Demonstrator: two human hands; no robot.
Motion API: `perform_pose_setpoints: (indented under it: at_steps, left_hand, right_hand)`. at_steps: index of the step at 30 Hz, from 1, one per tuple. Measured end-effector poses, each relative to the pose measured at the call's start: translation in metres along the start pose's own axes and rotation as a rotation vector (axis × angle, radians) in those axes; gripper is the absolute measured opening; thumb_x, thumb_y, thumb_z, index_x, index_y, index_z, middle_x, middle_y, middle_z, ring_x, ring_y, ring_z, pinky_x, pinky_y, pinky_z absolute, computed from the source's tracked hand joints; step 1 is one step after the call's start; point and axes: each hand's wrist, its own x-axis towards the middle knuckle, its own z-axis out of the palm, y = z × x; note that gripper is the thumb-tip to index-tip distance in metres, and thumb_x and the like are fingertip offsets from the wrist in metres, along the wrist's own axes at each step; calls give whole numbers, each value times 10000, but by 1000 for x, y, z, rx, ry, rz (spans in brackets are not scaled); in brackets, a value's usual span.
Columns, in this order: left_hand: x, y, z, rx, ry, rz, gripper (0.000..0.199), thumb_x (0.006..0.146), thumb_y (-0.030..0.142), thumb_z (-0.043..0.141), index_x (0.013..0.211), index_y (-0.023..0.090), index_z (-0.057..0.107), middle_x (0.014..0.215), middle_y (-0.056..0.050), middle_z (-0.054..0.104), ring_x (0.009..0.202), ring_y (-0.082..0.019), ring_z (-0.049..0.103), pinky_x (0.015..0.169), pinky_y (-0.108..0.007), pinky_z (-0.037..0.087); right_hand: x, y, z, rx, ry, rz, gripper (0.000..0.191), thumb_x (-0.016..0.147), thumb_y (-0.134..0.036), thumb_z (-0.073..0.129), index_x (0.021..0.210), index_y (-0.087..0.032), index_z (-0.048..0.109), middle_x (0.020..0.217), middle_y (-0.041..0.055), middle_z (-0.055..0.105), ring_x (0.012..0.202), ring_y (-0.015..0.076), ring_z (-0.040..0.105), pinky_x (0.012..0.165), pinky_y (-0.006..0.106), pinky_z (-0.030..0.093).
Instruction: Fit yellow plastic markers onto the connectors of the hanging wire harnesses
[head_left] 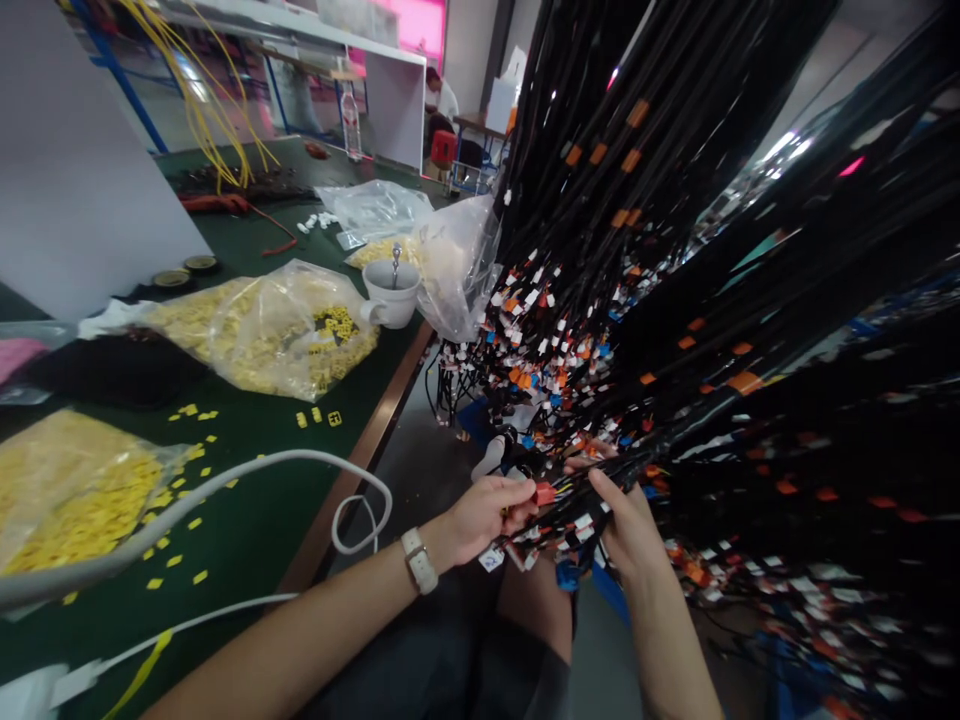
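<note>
Between the thumb and fingers of my left hand (495, 505) is a red connector (544, 493) with thin wires running out of it. My right hand (626, 515) is wrapped around a black wire harness (600, 478), close to its connector end. Part of the right fingers is hidden behind the wires. Below the hands hang more white connectors (584, 528) and a blue connector (568, 574) from the same bunch. A white tag (491, 558) dangles under my left hand.
Many black harnesses (592, 110) hang at the right, ending in colourful connectors. On the green table (262, 540) at the left lie bags of yellow pieces (292, 330), a white mug (394, 292) and a grey cable (247, 468). A person (441, 98) sits far back.
</note>
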Motion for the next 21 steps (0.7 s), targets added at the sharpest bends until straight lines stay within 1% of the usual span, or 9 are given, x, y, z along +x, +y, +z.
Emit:
perform_pose_setpoints:
  at_steps: [3,6,9,12,14,16,18,19,21]
  left_hand:
    - [0,0,0,13,3,27,366,700,444,652,715,87,576,604,17,427,512,-41,318,500,-214,222]
    - [2,-1,-6,47,58,32,350,693,436,654,729,96,579,609,24,432,499,-35,325,491,-199,225]
    - [6,-3,-13,127,141,49,337,707,442,627,728,110,568,565,41,418,471,-37,332,472,-194,224]
    - [8,-4,-17,192,211,79,331,716,441,604,731,112,570,546,47,414,457,-41,329,456,-195,218]
    - [9,-4,-16,234,238,96,325,708,435,604,714,112,571,535,50,412,454,-44,327,452,-197,218]
    - [8,-2,-14,289,258,116,319,698,428,608,689,110,576,516,51,410,453,-48,330,453,-200,223]
    - [6,-1,-11,342,242,124,321,688,424,615,656,106,581,494,48,410,453,-51,332,454,-205,222]
    - [5,0,-9,368,214,121,325,686,422,619,641,102,585,487,45,414,452,-52,330,455,-207,221]
    - [1,0,-5,429,114,100,332,700,418,608,642,92,609,486,35,431,457,-53,331,457,-208,226]
  right_hand:
    - [-4,4,-3,-37,-45,2,475,673,-329,714,1105,-241,539,962,46,681,955,249,611,850,419,472]
    - [-7,7,-8,-102,-67,13,429,676,-338,715,1065,-234,567,1018,50,666,1034,260,571,898,426,439]
    - [-8,6,-15,-189,-101,58,462,666,-334,728,1083,-232,559,1056,51,651,1077,266,541,919,438,418]
    - [-7,5,-23,-273,-133,63,506,661,-313,737,1120,-239,537,1107,33,628,1091,248,529,959,426,385]
    - [-6,7,-26,-307,-127,49,492,677,-320,725,1125,-246,538,1131,18,615,1103,234,518,981,412,366]
    - [-4,11,-27,-317,-103,43,458,695,-341,707,1116,-251,549,1132,9,615,1105,232,517,977,408,372]
    - [-1,15,-27,-322,-70,37,438,697,-357,700,1100,-251,565,1108,9,629,1094,239,525,952,413,397]
    - [1,17,-26,-321,-54,39,430,694,-365,701,1088,-248,576,1086,12,640,1086,247,530,932,418,413]
    - [4,21,-25,-306,-34,67,405,684,-388,701,1044,-233,604,1025,25,666,1051,268,553,872,429,455]
